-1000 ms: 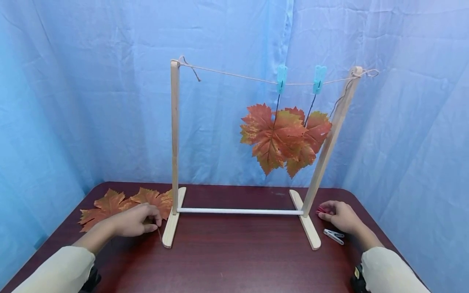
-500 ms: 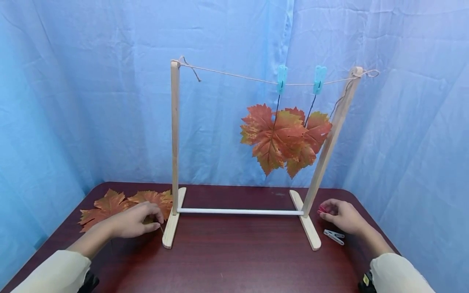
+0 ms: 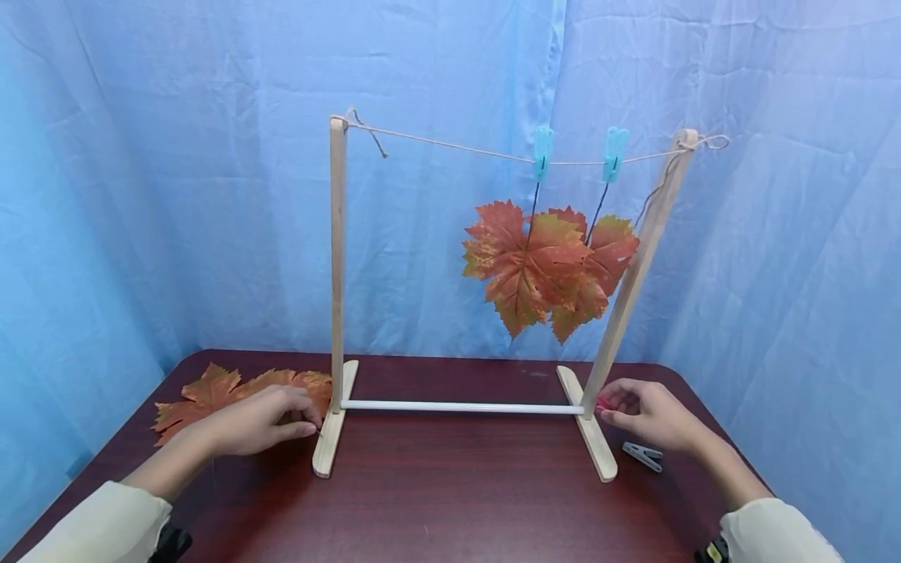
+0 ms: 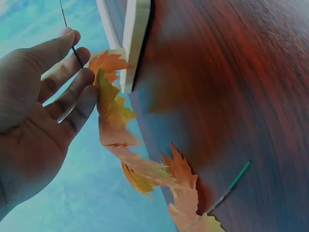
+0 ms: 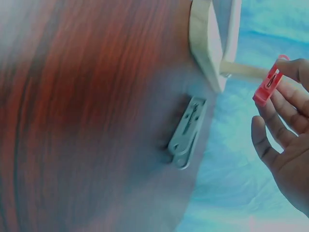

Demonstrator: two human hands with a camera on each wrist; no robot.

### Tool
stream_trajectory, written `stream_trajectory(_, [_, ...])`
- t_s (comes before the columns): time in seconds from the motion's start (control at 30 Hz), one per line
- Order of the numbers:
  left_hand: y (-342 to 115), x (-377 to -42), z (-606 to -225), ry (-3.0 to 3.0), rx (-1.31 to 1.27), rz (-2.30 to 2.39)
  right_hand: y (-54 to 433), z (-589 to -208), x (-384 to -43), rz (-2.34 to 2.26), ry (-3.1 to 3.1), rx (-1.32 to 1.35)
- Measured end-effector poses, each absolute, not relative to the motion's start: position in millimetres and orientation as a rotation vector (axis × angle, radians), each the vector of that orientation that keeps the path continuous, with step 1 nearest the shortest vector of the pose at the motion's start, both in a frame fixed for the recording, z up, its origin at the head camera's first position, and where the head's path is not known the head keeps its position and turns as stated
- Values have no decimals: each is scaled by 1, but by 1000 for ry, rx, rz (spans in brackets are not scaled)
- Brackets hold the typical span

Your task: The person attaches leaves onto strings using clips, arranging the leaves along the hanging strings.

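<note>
My left hand [image 3: 263,422] pinches the thin dark stem [image 4: 77,55] of an orange artificial maple leaf [image 4: 113,104] between thumb and fingers, beside the rack's left foot. Another orange leaf [image 3: 207,395] lies on the table behind that hand, its green-tipped stem [image 4: 236,179] showing in the left wrist view. Beside the rack's right foot, my right hand [image 3: 655,413] holds a red clothespin [image 5: 269,84] between thumb and fingers. A grey clothespin [image 3: 642,456] lies on the table just below the right hand.
A wooden rack [image 3: 338,266] stands mid-table with a string [image 3: 450,144] across its top. Two turquoise clothespins [image 3: 543,155] [image 3: 615,155] hang two orange leaves [image 3: 521,266] from the string's right half. A white rod [image 3: 461,407] joins the feet. Blue curtains [image 3: 232,195] surround the table.
My right hand has shifted slightly left with the red clothespin, toward the rack's right post. The left hand has moved slightly right with the leaf stem. The hanging leaves stay put.
</note>
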State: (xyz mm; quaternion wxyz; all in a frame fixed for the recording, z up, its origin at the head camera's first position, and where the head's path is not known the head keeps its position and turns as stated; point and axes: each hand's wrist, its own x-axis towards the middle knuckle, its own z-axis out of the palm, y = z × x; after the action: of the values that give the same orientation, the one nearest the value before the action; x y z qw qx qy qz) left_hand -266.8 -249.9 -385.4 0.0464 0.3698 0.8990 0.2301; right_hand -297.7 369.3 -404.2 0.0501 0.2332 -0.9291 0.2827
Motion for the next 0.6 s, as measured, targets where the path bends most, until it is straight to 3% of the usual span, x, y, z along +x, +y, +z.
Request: stream_trajectory(0.6, [-217, -264, -364, 2678, 1320, 843, 311, -378, -288, 870, -2764, 991])
